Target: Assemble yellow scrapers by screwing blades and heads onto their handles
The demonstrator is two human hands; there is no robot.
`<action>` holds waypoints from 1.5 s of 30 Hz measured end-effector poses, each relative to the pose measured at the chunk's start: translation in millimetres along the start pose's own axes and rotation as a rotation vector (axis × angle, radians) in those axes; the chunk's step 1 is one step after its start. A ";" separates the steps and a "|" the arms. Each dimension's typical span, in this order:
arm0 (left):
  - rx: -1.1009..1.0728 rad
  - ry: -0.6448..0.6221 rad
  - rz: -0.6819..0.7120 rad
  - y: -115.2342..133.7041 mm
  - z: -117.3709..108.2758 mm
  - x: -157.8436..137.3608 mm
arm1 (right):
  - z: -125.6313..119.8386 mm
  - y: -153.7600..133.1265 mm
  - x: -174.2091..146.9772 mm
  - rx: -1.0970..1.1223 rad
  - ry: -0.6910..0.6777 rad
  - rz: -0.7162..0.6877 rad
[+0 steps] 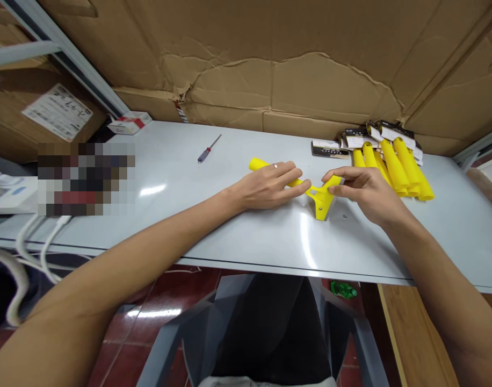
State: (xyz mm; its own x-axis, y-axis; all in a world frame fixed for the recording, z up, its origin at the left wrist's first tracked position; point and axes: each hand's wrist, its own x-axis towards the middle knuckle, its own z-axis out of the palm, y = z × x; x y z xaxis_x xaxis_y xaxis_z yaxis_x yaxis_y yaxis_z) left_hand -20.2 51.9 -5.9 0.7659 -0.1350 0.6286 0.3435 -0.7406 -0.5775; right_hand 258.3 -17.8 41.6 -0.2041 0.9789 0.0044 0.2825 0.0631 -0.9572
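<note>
A yellow scraper (325, 194) with a tubular handle and a Y-shaped head lies on the grey-white table. A screw shows on the near arm of its head. My left hand (270, 185), a ring on one finger, rests over the handle and holds it against the tabletop, its fingers curled around it. Thumb and fingers of my right hand (370, 193) pinch the far arm of the head. Close to the right hand, a small loose metal screw (345, 216) lies on the table.
Several yellow scrapers (403, 166) in black-and-white card sleeves are stacked at the right rear, beside a black-and-white card (330, 149). A screwdriver (209, 149) lies farther back. A small red-and-white box (130, 123) stands at the left rear. Cardboard (270, 80) lines the back.
</note>
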 end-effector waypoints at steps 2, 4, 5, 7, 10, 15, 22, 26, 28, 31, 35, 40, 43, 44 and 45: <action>-0.068 -0.017 -0.004 1.9 3.7 -1.6 | 4.6 -0.5 1.0 0.061 0.015 0.021; -0.089 -0.012 -0.008 4.4 5.7 -1.4 | 9.1 -0.6 2.0 0.124 0.021 0.040; -0.086 -0.003 -0.014 5.8 5.7 -0.5 | 11.0 -0.5 2.4 0.149 0.019 0.050; -0.069 0.010 -0.032 8.6 3.7 2.8 | 14.2 -0.5 2.7 0.191 0.007 0.070; -0.029 -0.009 -0.043 12.9 -1.5 9.7 | 18.0 -0.4 2.6 0.246 -0.011 0.083; -0.071 0.023 -0.039 20.2 -3.7 15.0 | 21.9 2.7 3.6 0.317 0.018 0.085; -0.346 -0.057 -0.436 14.1 -5.9 6.9 | -19.1 -8.4 -1.4 -0.157 0.128 -0.024; -0.739 -0.039 -0.844 -3.7 -23.3 16.7 | -48.5 -15.5 -8.2 -0.625 -0.125 -0.026; -0.919 -0.057 -1.001 -12.3 -33.1 23.7 | -51.8 -14.7 -9.4 -0.817 -0.275 0.009; -1.161 -0.113 -1.142 -19.8 -45.8 33.1 | -46.1 -12.4 -8.8 -0.959 -0.371 0.074; -1.341 -0.288 -1.283 -21.1 -56.5 40.7 | -39.4 -10.1 -6.5 -0.949 -0.462 0.082; -1.504 -0.556 -1.467 -17.0 -59.6 45.4 | -34.1 -8.5 -6.0 -0.952 -0.400 -0.073; -1.573 -0.663 -1.540 -11.6 -60.1 50.2 | -22.4 -10.0 -7.7 -0.814 -0.237 -0.227; -1.596 -0.687 -1.554 -9.3 -60.8 52.3 | -17.2 -10.3 -8.3 -0.737 -0.181 -0.300; -1.620 -0.704 -1.563 -6.8 -61.8 54.4 | -11.8 -10.2 -8.9 -0.655 -0.130 -0.380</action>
State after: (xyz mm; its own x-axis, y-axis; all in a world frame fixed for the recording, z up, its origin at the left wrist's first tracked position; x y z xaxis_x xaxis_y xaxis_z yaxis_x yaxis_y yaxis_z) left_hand -14.4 8.8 64.4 0.5711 0.7245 -0.3858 0.3554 0.2054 0.9119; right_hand 268.3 -24.9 54.8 -0.4951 0.8390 0.2258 0.6606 0.5323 -0.5294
